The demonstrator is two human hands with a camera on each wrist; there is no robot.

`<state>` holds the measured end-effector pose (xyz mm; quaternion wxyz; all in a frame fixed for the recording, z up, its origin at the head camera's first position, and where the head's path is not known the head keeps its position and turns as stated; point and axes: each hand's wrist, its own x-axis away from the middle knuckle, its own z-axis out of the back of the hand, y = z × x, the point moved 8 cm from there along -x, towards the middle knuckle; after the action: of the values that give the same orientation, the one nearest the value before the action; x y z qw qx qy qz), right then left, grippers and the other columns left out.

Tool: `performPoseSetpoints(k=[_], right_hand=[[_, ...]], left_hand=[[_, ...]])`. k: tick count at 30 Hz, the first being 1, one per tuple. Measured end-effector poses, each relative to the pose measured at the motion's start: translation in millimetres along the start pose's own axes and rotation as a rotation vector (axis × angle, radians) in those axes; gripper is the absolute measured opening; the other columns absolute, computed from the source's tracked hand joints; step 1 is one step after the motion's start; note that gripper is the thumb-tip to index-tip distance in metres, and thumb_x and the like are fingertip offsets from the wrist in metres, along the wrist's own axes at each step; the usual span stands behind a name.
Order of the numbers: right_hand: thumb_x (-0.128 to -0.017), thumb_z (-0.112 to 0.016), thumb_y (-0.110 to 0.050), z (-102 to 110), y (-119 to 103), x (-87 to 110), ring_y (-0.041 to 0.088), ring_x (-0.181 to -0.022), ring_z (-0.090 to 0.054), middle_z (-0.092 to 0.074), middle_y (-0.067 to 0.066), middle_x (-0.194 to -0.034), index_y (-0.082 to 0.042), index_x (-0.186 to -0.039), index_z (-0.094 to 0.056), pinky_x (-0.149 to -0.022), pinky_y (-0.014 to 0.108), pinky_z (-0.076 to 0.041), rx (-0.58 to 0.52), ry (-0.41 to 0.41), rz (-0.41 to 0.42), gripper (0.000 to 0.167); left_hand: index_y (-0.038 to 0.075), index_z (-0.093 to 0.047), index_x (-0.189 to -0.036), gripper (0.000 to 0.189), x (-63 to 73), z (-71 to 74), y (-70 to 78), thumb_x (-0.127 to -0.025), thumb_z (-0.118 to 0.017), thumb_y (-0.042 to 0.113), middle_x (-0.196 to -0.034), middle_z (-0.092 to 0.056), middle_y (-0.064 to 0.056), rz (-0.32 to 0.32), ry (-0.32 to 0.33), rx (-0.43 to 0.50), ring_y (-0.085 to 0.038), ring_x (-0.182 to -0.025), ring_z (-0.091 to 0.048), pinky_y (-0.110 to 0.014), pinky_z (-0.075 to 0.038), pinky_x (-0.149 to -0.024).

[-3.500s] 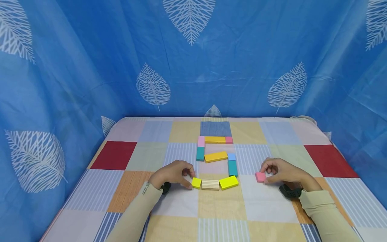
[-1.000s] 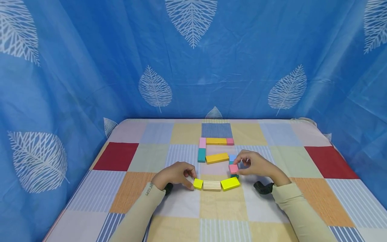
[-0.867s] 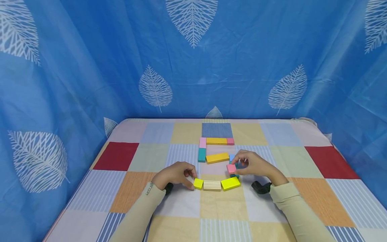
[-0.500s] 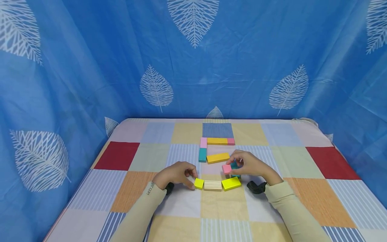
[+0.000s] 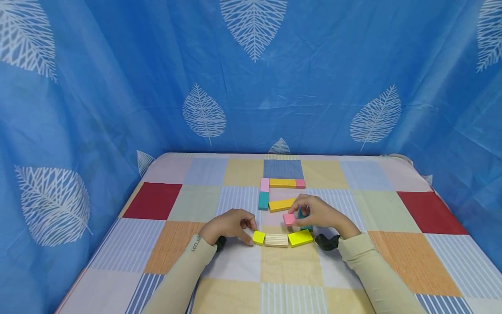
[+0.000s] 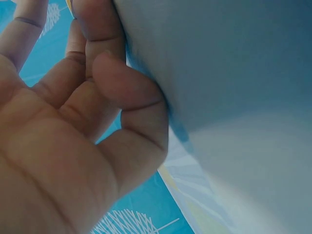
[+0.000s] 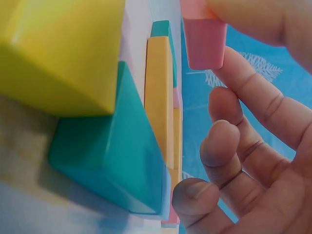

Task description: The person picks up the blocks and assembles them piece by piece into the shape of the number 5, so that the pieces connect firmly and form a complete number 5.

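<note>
My right hand point(image 5: 321, 213) pinches a small pink block point(image 5: 288, 219) between thumb and forefinger, above the cloth inside the block figure. In the right wrist view the pink block point(image 7: 204, 44) is held clear of the others, the remaining fingers loosely bent. My left hand point(image 5: 230, 224) has thumb and forefinger at the sides of a small yellow block point(image 5: 259, 237). Right of that lie a ribbed wooden block point(image 5: 276, 240) and a longer yellow block point(image 5: 300, 238). My right fingers partly cover a teal block point(image 5: 305, 224); the light blue block behind it is hidden in the head view.
Farther back lie a tilted orange block point(image 5: 281, 205), a teal block point(image 5: 263, 201), a light pink block point(image 5: 264, 184), an orange block point(image 5: 282, 183) and a small pink block point(image 5: 300, 183). A patchwork cloth point(image 5: 219, 292) covers the table; a blue leaf-patterned curtain point(image 5: 313, 65) surrounds it.
My right hand has carried the pink block from the right side, over the teal block, leftward into the figure. My left hand stays at the small yellow block.
</note>
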<state>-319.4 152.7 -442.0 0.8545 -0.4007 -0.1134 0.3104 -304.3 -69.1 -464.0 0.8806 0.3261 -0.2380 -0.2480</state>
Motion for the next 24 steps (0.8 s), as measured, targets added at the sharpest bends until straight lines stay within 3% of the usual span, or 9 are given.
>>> performPoseSetpoints(k=[11,24], right_hand=[[-0.089,-0.087,-0.011,-8,-6,-13.1,0.02,-0.081,-0.054,-0.068,0.01,-0.103,-0.003,-0.106,-0.079,-0.073,0.028,-0.048,-0.007,-0.022,0.021,0.021],[-0.087,-0.087,-0.009,-21,-13,-29.1,0.017,-0.081,-0.053,-0.067,0.01,-0.099,0.0,-0.108,-0.08,-0.073,0.025,-0.048,0.002,-0.074,0.055,0.024]], left_hand=[[0.014,-0.073,-0.091,0.027,-1.3,-0.9,-2.1,-0.08,-0.097,0.006,-0.088,-0.061,0.004,0.012,-0.003,0.004,-0.015,-0.083,-0.05,-0.028,-0.043,-0.075],[0.017,-0.073,-0.091,0.027,-2.0,-0.8,-2.8,-0.081,-0.097,0.008,-0.087,-0.059,0.004,0.033,-0.01,-0.014,-0.015,-0.084,-0.05,-0.027,-0.043,-0.075]])
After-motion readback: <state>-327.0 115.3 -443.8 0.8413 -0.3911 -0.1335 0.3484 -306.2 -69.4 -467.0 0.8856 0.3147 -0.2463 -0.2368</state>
